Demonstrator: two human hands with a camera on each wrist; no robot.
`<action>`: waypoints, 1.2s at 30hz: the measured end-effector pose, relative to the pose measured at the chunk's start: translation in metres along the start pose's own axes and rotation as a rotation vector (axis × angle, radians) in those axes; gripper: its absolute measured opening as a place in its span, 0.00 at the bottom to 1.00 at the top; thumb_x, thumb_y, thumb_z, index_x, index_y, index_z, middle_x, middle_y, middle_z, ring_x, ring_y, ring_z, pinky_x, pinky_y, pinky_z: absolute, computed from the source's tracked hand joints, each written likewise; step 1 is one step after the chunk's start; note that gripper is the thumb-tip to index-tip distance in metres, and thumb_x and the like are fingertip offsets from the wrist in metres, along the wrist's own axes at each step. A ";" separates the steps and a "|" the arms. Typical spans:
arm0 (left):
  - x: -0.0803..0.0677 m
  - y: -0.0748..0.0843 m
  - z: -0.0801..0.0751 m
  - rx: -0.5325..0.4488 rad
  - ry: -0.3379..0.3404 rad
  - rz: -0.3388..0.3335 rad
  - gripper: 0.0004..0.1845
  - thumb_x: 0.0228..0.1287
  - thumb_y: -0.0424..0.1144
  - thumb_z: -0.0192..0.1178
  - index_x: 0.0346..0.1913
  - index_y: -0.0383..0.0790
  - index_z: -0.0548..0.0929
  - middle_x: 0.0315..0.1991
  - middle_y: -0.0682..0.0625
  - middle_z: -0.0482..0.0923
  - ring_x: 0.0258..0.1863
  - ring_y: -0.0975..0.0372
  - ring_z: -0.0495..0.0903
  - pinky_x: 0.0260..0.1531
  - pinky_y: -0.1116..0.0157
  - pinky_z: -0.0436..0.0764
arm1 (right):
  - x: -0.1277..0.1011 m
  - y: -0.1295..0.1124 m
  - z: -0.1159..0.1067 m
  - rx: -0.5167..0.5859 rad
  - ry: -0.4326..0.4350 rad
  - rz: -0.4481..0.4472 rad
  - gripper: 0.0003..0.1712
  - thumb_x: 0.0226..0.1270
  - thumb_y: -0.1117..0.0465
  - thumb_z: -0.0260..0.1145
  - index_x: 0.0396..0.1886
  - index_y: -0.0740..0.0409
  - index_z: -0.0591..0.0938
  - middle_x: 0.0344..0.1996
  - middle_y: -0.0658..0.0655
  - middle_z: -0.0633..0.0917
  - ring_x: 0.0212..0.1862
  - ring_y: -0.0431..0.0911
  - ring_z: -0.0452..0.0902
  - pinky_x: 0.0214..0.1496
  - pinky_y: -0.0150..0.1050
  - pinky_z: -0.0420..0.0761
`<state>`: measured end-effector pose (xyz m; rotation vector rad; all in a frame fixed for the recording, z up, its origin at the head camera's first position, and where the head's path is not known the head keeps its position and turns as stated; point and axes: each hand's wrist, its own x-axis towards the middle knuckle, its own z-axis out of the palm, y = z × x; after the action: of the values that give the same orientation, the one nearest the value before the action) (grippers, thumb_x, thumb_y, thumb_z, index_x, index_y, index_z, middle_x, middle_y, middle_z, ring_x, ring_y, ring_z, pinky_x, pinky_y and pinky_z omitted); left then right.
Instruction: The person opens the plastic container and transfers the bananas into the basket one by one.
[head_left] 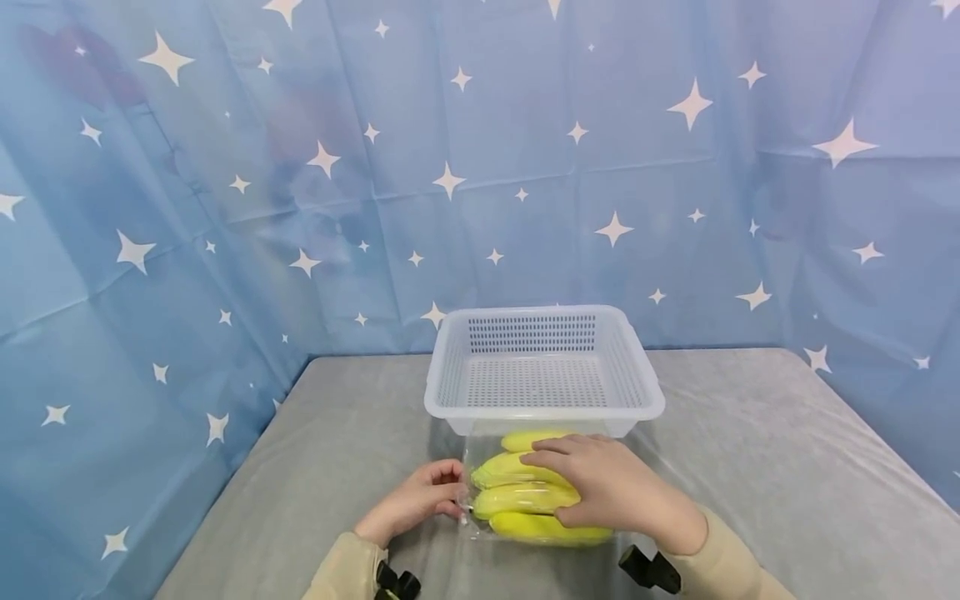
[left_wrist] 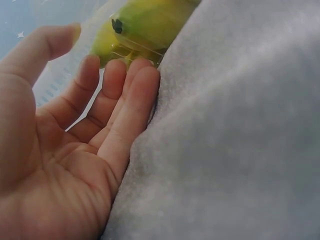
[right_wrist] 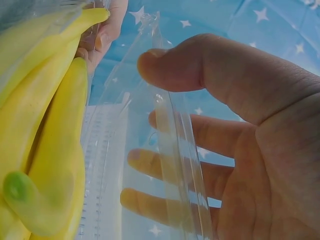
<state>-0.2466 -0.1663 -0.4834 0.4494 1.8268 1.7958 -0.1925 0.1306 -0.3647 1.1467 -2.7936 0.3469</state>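
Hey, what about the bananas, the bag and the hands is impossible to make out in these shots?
- Banana count: in the head view the right hand covers part of the bananas.
- Bag opening: sealed or not is unclear; clear film, cut off in the right wrist view.
- Left hand fingertips: hidden behind the bag edge.

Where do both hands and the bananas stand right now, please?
Right hand flat on bagged bananas. Left hand pinching bag's edge. Basket just behind, nothing blocking.
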 end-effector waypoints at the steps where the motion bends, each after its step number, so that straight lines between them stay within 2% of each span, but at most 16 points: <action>1: 0.000 0.001 0.000 0.002 -0.003 -0.003 0.08 0.66 0.32 0.57 0.42 0.30 0.74 0.35 0.48 0.76 0.33 0.61 0.79 0.35 0.63 0.83 | 0.000 0.000 0.000 0.005 -0.003 0.002 0.33 0.48 0.56 0.71 0.60 0.45 0.79 0.57 0.50 0.80 0.57 0.51 0.76 0.52 0.53 0.77; 13: 0.003 0.004 0.000 -0.006 -0.027 -0.001 0.07 0.66 0.36 0.59 0.40 0.35 0.74 0.34 0.48 0.77 0.32 0.60 0.80 0.36 0.63 0.83 | -0.003 0.007 -0.011 0.006 0.046 -0.004 0.31 0.51 0.55 0.72 0.60 0.45 0.79 0.55 0.49 0.81 0.55 0.49 0.77 0.53 0.52 0.77; 20: 0.000 0.003 0.000 -0.015 -0.044 -0.004 0.05 0.66 0.34 0.57 0.35 0.37 0.73 0.34 0.46 0.78 0.33 0.60 0.80 0.36 0.63 0.83 | -0.010 0.011 -0.023 0.003 0.135 -0.006 0.29 0.53 0.53 0.73 0.57 0.48 0.81 0.50 0.47 0.83 0.47 0.46 0.81 0.43 0.45 0.81; 25: 0.000 0.004 -0.001 -0.007 -0.049 -0.002 0.08 0.67 0.35 0.58 0.33 0.40 0.69 0.34 0.47 0.78 0.34 0.60 0.79 0.36 0.64 0.83 | -0.014 0.014 -0.029 0.034 0.134 0.004 0.28 0.55 0.52 0.73 0.58 0.47 0.80 0.50 0.46 0.83 0.45 0.44 0.80 0.42 0.43 0.79; 29: 0.000 0.005 0.000 -0.011 -0.059 -0.015 0.08 0.68 0.34 0.57 0.33 0.40 0.69 0.33 0.47 0.78 0.34 0.61 0.79 0.36 0.64 0.83 | -0.015 0.016 -0.030 0.055 0.124 0.002 0.26 0.56 0.51 0.72 0.57 0.45 0.81 0.50 0.44 0.83 0.46 0.43 0.80 0.43 0.43 0.79; 36: -0.001 0.005 0.000 -0.024 -0.050 -0.028 0.07 0.68 0.34 0.57 0.32 0.41 0.70 0.33 0.47 0.78 0.33 0.61 0.79 0.36 0.63 0.82 | -0.014 0.019 -0.029 0.065 0.127 -0.028 0.22 0.56 0.53 0.73 0.53 0.46 0.83 0.49 0.43 0.83 0.50 0.44 0.80 0.50 0.46 0.79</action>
<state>-0.2466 -0.1663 -0.4787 0.4539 1.7679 1.7700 -0.1953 0.1601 -0.3427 1.1326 -2.6722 0.4933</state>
